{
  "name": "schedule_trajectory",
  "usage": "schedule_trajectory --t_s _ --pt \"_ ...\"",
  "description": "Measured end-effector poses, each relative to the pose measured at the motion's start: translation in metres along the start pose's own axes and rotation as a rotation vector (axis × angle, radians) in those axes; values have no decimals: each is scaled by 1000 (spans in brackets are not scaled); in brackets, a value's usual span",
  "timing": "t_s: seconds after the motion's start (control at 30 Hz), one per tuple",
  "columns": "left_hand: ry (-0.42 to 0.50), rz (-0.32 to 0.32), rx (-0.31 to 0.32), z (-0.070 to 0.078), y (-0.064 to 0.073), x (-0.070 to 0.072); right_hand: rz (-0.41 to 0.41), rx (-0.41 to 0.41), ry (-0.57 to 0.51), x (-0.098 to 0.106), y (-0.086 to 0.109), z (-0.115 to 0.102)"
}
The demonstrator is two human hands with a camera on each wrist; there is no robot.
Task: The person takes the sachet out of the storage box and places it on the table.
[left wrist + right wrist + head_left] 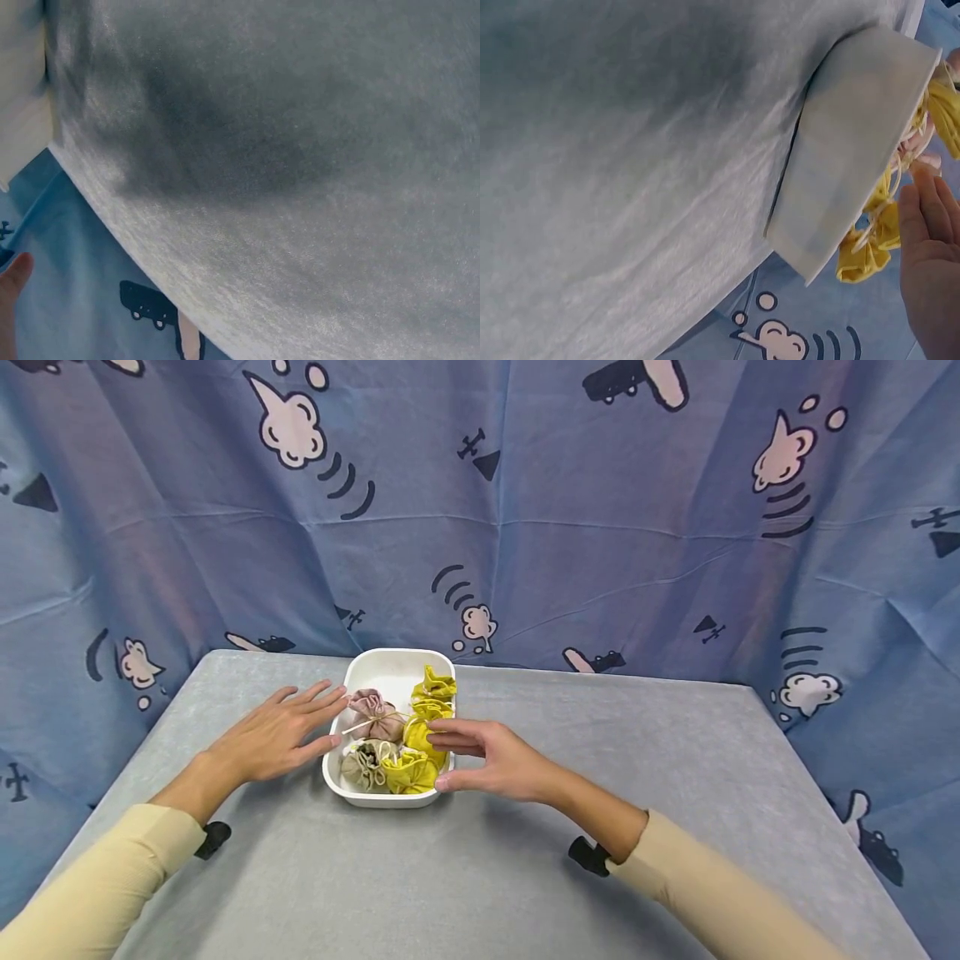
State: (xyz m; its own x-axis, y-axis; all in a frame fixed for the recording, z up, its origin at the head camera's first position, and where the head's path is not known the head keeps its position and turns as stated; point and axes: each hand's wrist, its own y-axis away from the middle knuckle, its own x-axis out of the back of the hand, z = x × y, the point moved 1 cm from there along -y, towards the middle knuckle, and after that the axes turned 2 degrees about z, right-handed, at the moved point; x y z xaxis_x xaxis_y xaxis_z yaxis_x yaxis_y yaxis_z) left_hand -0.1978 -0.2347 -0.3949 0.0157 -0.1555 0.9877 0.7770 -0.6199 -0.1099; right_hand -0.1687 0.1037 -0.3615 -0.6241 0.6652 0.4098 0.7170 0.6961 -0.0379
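A white plastic tub (386,668) holds several small drawstring pouches: yellow ones (411,772) along its right side, a dusty pink one (384,723) and a grey-green one (358,770) on the left. My left hand (273,739) is at the tub's left rim, fingers spread and straight, fingertips close by the pink pouch. Over the right rim reaches my right hand (498,764), its fingers extended beside the yellow pouches and thumb near the front right corner. The right wrist view shows those straight fingers (930,206) alongside the pouches. Only a fingertip (16,274) of the left hand enters its wrist view.
The tub stands on a table with a grey cloth (675,777), towards its back edge. Behind hangs a blue printed curtain (540,568). Each forearm wears a beige sleeve (105,877) with a black wrist device (214,841).
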Motion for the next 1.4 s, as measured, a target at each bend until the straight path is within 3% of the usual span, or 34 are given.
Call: schedule_trajectory --t_s 0.63,0.93,1.23,1.4 --pt "-7 39 -26 0 0 -1 -42 -1 14 -22 -20 -1" --pt "-7 27 -14 0 -1 0 -69 45 92 -32 -29 -3" --pt "-16 36 -18 -1 -1 0 -77 -29 160 -37 -34 -9" --pt "-12 53 -21 0 -1 -1 -73 -29 203 -37 -34 -11"
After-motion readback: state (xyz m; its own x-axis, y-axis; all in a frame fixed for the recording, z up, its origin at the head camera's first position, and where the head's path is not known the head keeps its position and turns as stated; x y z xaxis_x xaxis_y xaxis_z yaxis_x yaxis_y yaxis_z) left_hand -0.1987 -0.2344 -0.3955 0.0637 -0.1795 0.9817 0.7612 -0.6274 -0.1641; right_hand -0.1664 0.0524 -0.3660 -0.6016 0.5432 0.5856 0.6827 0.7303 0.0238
